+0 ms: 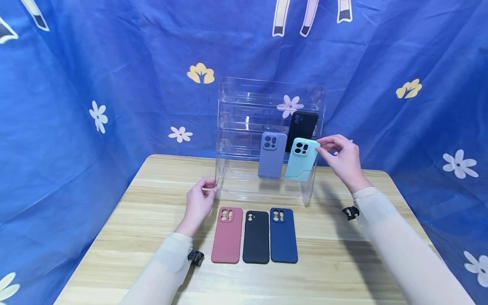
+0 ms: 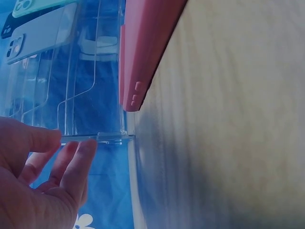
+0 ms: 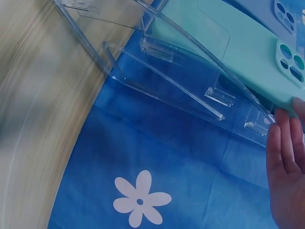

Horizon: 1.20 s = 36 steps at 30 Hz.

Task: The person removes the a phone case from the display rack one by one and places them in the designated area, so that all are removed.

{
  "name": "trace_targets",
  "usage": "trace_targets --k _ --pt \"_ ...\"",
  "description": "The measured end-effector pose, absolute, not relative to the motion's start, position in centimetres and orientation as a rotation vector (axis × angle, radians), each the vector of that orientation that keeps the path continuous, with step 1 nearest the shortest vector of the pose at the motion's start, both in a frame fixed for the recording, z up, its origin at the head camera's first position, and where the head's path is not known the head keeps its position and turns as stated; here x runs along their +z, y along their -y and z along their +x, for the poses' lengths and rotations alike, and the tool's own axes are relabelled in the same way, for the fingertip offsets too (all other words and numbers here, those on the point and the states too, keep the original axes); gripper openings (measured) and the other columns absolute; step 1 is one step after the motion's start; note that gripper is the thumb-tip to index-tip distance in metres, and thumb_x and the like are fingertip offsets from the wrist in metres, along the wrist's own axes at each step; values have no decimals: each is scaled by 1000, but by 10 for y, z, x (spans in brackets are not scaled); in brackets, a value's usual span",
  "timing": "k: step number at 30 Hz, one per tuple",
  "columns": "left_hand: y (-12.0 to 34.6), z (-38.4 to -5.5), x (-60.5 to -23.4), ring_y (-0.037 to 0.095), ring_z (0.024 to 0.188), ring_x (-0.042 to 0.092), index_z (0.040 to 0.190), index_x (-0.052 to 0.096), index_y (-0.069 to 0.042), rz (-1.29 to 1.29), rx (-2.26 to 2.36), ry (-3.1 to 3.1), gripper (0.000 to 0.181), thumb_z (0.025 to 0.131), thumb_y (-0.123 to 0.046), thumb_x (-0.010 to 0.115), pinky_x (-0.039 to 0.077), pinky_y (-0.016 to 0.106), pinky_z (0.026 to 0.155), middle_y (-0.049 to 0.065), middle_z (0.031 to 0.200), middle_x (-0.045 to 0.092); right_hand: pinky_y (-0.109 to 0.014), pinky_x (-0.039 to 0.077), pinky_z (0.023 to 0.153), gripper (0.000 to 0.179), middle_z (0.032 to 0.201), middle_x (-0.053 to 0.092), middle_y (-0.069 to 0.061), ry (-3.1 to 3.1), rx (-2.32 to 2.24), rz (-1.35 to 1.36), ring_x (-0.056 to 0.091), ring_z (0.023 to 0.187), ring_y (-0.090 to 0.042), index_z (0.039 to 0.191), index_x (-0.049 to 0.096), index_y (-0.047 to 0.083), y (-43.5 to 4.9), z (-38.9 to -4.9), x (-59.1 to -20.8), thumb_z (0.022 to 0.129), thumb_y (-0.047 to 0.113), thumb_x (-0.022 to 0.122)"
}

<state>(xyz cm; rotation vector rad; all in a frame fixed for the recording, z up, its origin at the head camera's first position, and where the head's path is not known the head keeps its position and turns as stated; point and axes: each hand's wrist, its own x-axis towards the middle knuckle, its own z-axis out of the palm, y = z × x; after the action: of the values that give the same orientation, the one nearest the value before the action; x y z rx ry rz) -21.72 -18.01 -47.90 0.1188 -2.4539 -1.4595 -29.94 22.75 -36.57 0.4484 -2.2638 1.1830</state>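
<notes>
My right hand (image 1: pixel 343 156) pinches a mint-green phone case (image 1: pixel 299 167) by its upper right corner. The case leans in the front right part of a clear tiered display stand (image 1: pixel 263 195), its lower end behind the clear front lip. At the stand's lower left, my left hand (image 1: pixel 200 201) pinches the side panel; the left wrist view shows thumb and fingertips on either side of that panel's edge (image 2: pixel 112 137). Left of the mint case stands a lavender phone case (image 1: pixel 271 161). A black phone case (image 1: pixel 302 127) stands one tier higher, partly hidden by the mint one.
On the wooden table (image 1: pixel 152 224), in front of the stand, a pink phone case (image 1: pixel 227 239), another black phone case (image 1: pixel 256 239) and a dark blue phone case (image 1: pixel 284 239) lie in a row. A blue patterned curtain (image 1: pixel 145 106) hangs behind the table.
</notes>
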Motion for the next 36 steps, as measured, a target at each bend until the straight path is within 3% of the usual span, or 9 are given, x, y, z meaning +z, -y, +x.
trace_targets --k 3,5,8,11,13,15,26,33,36 --pt "180 -218 -479 31 90 74 117 69 -2 126 -1457 2451 23 94 -2 70 58 14 68 17 110 75 -45 11 131 15 92 76 -6 2265 1195 453 68 82 2 103 80 17 -227 -298 -364 88 17 84" --pt "180 -219 -480 31 90 73 117 69 -2 127 -1458 2449 22 94 -2 71 57 14 68 17 110 74 -41 8 132 15 92 76 -8 2262 1201 456 68 82 2 103 80 17 -226 -297 -363 88 17 84" --pt "181 -219 -480 31 89 73 117 69 -2 127 -1460 2448 22 94 -2 70 56 13 67 17 110 74 -31 26 125 15 92 76 -8 2260 1205 450 68 82 2 103 80 16 -225 -295 -361 88 17 83" --pt "181 -219 -481 31 89 73 117 69 -2 125 -1461 2450 22 94 -2 70 55 12 67 17 110 74 -18 49 99 14 94 75 -6 2253 1211 443 68 82 1 103 80 15 -224 -293 -359 89 15 83" --pt "181 -219 -481 31 89 73 117 69 -2 122 -1458 2452 22 94 -2 70 55 11 67 18 110 74 -14 55 79 14 95 75 -5 2236 1221 447 69 81 -1 102 80 14 -224 -292 -358 89 15 83" --pt "181 -219 -481 31 89 73 117 69 -2 121 -1455 2451 22 94 -2 71 54 11 67 17 110 74 -13 55 70 14 97 74 -4 2209 1239 457 70 82 -2 102 80 13 -224 -290 -357 89 13 82" --pt "180 -219 -481 31 89 73 116 69 -3 122 -1454 2451 22 95 -3 71 59 16 69 17 109 74 -12 59 77 19 102 72 -9 2094 1364 465 72 86 -5 104 79 3 -220 -278 -342 86 7 83" --pt "180 -219 -481 31 90 73 117 69 -3 120 -1451 2459 23 95 -2 71 56 13 68 18 111 74 -12 55 66 20 98 73 -2 2005 1382 463 71 83 -6 105 79 3 -221 -272 -330 86 5 83" --pt "180 -220 -480 32 90 73 117 69 -3 122 -1448 2459 23 94 -2 71 55 12 68 18 111 74 -13 58 69 22 99 74 -1 1988 1406 463 72 83 -6 107 78 1 -221 -269 -326 85 3 83"
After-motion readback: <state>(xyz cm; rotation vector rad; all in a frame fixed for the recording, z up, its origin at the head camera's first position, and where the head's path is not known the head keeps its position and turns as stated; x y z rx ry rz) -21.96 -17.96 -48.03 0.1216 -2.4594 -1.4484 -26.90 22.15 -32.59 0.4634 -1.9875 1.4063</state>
